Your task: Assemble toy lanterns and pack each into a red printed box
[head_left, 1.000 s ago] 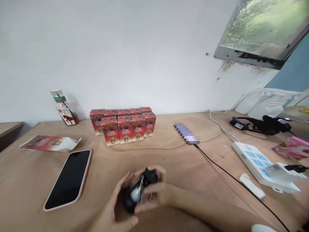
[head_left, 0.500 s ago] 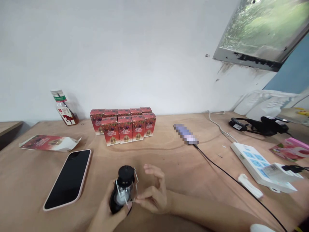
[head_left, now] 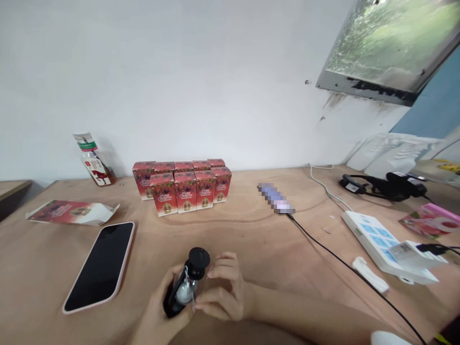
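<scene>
A small black lantern [head_left: 187,282] with a clear globe and a white candle-like middle tilts to the right near the front of the table. Around its base, the fingers and thumb of my left hand [head_left: 161,304] are closed. My right hand [head_left: 226,292] is at the lantern's right side, with thumb and forefinger pinched at the thin wire handle [head_left: 193,299]. Its other fingers curl beside the black cap [head_left: 199,258]. The exact contact at the fingertips is blurred.
Several red Christmas boxes [head_left: 185,194] stand in two rows by the wall. On the left are a phone [head_left: 100,268], a flattened red box [head_left: 72,212] and a bottle [head_left: 95,163]. A second phone [head_left: 275,197], a power strip [head_left: 381,244] and a headset [head_left: 381,186] lie right.
The lantern has tipped further to the right in my left hand. My right hand's fingers have drawn in and curled closer to the cap, and the wire handle has shifted.
</scene>
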`<move>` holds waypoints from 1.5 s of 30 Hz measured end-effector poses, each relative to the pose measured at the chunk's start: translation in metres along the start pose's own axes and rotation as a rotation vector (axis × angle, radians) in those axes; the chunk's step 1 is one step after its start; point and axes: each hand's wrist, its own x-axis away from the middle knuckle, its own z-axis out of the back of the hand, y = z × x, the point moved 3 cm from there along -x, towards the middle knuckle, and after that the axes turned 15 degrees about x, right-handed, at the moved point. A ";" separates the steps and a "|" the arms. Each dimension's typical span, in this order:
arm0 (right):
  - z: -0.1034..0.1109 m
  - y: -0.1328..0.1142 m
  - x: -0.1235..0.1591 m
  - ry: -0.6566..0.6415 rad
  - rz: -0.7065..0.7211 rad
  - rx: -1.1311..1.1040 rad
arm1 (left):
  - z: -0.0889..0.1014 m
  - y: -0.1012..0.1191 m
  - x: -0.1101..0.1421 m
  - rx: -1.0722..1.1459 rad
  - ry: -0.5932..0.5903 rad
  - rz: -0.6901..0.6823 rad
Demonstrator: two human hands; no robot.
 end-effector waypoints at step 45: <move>-0.032 0.049 0.016 -0.232 -1.069 -0.577 | 0.013 0.001 -0.002 0.011 0.175 0.127</move>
